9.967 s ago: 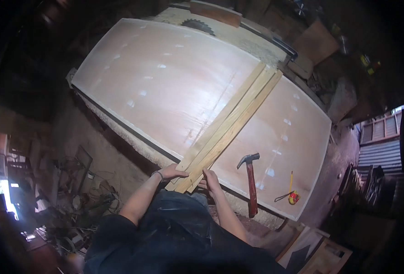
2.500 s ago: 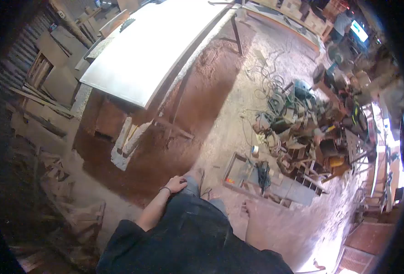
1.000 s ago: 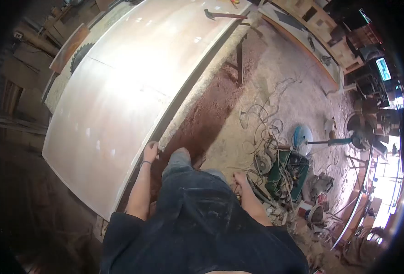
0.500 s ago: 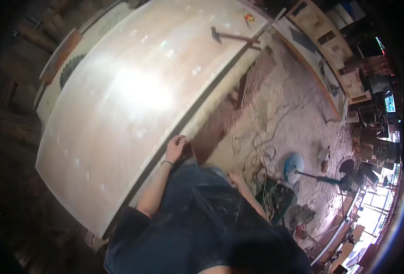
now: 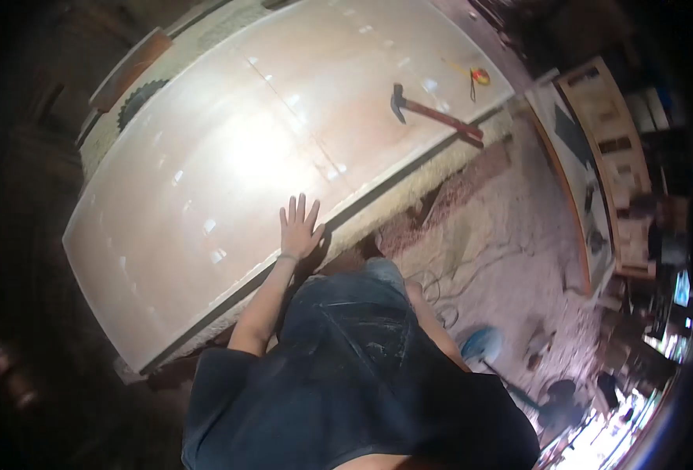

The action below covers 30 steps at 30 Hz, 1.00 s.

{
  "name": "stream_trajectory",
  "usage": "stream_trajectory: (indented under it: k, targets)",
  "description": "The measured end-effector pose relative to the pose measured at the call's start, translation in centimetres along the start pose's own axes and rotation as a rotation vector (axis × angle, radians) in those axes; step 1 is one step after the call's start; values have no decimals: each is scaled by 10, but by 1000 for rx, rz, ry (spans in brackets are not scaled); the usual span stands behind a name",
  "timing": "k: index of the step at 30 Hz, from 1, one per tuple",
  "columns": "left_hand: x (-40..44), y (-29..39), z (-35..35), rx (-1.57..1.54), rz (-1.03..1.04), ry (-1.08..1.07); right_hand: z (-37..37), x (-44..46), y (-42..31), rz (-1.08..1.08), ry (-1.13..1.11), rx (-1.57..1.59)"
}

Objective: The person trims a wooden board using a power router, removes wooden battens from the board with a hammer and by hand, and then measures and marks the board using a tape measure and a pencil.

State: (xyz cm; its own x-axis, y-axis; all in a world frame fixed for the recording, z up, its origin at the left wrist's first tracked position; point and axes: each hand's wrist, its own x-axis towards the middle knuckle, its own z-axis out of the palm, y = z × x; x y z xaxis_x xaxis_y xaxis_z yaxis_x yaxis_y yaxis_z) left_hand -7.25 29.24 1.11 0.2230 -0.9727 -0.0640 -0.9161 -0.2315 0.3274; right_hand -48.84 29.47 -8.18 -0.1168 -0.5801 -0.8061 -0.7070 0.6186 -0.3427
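Observation:
My left hand, with a band at its wrist, is spread out over the near edge of a large pale panel; it holds nothing. My right forearm angles down at my right side, and the hand at its end cannot be made out. A hammer with a red handle lies on the panel to the right, its handle end past the near edge. Near the panel's far right corner sits a red and yellow tape measure.
Beyond the panel's far edge are a toothed saw blade and a brown board. To the right stands another table beside a wooden frame. A blue round fan base and cables are on the floor.
The view has turned back toward the panel. My left hand has gone from loosely curled beside the edge to spread on it. My right hand has dropped out of clear sight.

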Motion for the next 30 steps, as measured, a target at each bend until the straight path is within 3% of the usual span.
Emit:
stream_trajectory:
  k: [2,5,6,12,14,17,19,21,23,26,30]
  targets:
    - [-18,8,3,24,-101,-22,-44,23,-41,137,-151,9]
    - [2,38,15,39,-338,12,-75,117,-52,-232,-77,351]
    - [7,48,13,72,-377,-14,-97,143,-71,-275,-105,302]
    - [45,53,-4,150,-11,-128,-144,163,-124,-230,-133,179]
    - [78,43,-15,162,-6,-107,-144,151,-127,-212,-121,225]
    - [123,24,-22,153,-98,-32,-139,159,-97,-144,-327,282]
    - [159,14,-23,166,-204,-8,-135,111,-96,-288,-213,120]
    - [184,13,-25,142,-307,40,-141,84,-95,-273,-199,26]
    - [204,14,-25,119,-378,99,-138,91,-65,-93,-303,14]
    - [211,14,-21,133,-410,138,-128,87,-24,-389,-22,-85]
    - [211,14,-20,117,-399,187,-119,101,33,-382,43,120]
